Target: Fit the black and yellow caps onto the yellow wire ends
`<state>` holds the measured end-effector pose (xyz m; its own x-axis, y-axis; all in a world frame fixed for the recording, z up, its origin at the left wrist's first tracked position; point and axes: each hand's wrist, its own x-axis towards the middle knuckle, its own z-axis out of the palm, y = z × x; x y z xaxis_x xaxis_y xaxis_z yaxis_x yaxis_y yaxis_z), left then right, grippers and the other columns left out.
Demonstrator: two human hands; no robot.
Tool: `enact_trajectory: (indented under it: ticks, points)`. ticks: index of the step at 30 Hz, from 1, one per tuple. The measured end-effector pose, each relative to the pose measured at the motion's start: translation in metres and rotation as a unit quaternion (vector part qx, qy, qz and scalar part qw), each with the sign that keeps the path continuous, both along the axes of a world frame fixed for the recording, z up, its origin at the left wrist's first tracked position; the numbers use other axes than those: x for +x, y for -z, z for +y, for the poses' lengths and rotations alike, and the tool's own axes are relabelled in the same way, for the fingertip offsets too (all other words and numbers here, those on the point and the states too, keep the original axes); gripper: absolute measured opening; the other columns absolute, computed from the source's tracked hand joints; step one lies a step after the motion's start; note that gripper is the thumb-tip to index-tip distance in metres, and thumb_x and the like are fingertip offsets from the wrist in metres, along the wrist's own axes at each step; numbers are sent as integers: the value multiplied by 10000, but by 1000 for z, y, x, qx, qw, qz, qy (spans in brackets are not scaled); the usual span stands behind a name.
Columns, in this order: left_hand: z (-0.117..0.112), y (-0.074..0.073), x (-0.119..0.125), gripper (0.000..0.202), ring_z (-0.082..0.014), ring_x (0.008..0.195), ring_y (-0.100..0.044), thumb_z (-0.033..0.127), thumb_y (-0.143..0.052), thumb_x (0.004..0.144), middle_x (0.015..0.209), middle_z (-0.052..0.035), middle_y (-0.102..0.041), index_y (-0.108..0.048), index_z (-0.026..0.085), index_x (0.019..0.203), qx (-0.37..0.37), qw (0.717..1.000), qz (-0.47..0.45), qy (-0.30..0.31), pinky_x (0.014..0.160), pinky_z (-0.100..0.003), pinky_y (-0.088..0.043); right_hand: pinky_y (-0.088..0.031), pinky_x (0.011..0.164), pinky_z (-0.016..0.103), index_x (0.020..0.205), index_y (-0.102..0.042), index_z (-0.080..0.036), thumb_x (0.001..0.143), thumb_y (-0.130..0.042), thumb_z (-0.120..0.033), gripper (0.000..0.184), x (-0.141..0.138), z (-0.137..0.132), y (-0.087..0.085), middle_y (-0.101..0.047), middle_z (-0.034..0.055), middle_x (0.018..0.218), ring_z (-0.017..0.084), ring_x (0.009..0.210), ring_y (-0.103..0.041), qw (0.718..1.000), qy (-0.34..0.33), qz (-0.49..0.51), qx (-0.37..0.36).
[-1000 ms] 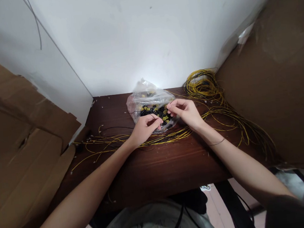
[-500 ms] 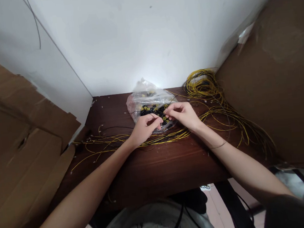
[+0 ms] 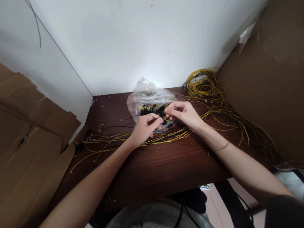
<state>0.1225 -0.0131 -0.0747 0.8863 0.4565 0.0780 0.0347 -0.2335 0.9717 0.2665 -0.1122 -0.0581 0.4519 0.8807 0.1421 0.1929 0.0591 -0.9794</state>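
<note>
My left hand (image 3: 145, 127) is closed in a pinch just in front of a clear plastic bag (image 3: 136, 97). A thin black wire (image 3: 129, 117) sticks out to the left from behind its fingers. Close by on the right, my right hand (image 3: 182, 114) pinches thumb and forefinger together over the bag's right side. What it holds is too small to make out; a thin dark strand rises past its fingers. The bag holds many small black and yellow parts (image 3: 155, 109). The fingertips of both hands are a short gap apart.
Long yellow and black wires (image 3: 170, 138) lie across the brown table (image 3: 157, 167), under my wrists. A coiled wire bundle (image 3: 201, 84) sits at the back right. Cardboard (image 3: 22, 140) stands at the left, more cardboard (image 3: 278, 80) at the right, and a white wall (image 3: 150, 39) behind.
The black wire end left of my left hand has shifted further left and slightly down. Both hands keep nearly the same place and pinch.
</note>
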Motion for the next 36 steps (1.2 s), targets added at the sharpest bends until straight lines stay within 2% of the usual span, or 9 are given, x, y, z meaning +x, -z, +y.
enact_trajectory:
  ticks: [4, 7, 13, 20, 28, 30, 34, 36]
  points:
    - [1, 0, 0, 209, -11, 348, -412, 285, -521, 825, 651, -3, -581, -612, 97, 821, 2, 1000, 4, 2, 321, -137, -347, -430, 520, 239, 674, -637, -141, 652, -715, -380, 252, -3, 0, -1, -639, 26, 697, 82, 524, -517, 998, -56, -5, -18]
    - [1, 1, 0, 216, -11, 342, -413, 290, -515, 829, 661, -6, -585, -612, 97, 832, 3, 1000, 5, 6, 322, -142, -339, -426, 523, 239, 654, -636, -139, 657, -714, -381, 255, -3, 0, -1, -643, 32, 714, 79, 527, -511, 998, -64, -15, -9]
    - [1, 1, 0, 236, -17, 356, -419, 312, -518, 828, 659, -2, -576, -607, 102, 771, 4, 1000, -6, 4, 349, -153, -353, -416, 523, 249, 630, -637, -147, 665, -710, -380, 247, -1, 0, -1, -608, 12, 598, 92, 518, -503, 999, -15, -29, 10]
    - [0, 0, 1, 260, -22, 399, -400, 307, -533, 817, 644, -11, -586, -616, 106, 675, 22, 999, -23, -18, 376, -159, -322, -418, 517, 244, 627, -639, -158, 664, -708, -347, 205, 0, 1, 1, -600, 2, 595, 90, 515, -496, 999, 43, 0, 30]
    - [-1, 0, -1, 250, -35, 423, -402, 338, -556, 808, 639, -7, -587, -664, 115, 773, -13, 1000, -10, -23, 402, -170, -329, -419, 512, 243, 619, -636, -162, 661, -707, -331, 188, 0, 2, -1, -603, -1, 592, 88, 504, -489, 996, 73, 11, 42]
    - [0, -1, -2, 255, -49, 463, -437, 347, -561, 806, 647, -17, -612, -680, 124, 776, 6, 1000, -17, -18, 437, -175, -355, -428, 522, 249, 639, -641, -166, 663, -706, -343, 190, 0, 1, -1, -606, 0, 604, 91, 511, -493, 997, 63, 12, 37]
    - [2, -1, -3, 246, -101, 622, -554, 339, -574, 799, 667, -34, -651, -702, 131, 771, 29, 999, -33, -7, 605, -209, -443, -441, 537, 260, 683, -636, -170, 674, -699, -384, 223, 1, 0, -1, -605, 4, 617, 98, 529, -507, 999, 36, 15, 30]
    - [3, -1, -3, 244, -111, 639, -567, 336, -574, 798, 663, -32, -653, -706, 131, 797, 32, 999, -30, -3, 630, -220, -447, -444, 548, 260, 697, -632, -171, 680, -697, -393, 233, 0, -1, -1, -609, 7, 626, 99, 540, -516, 1000, 11, 13, 25]
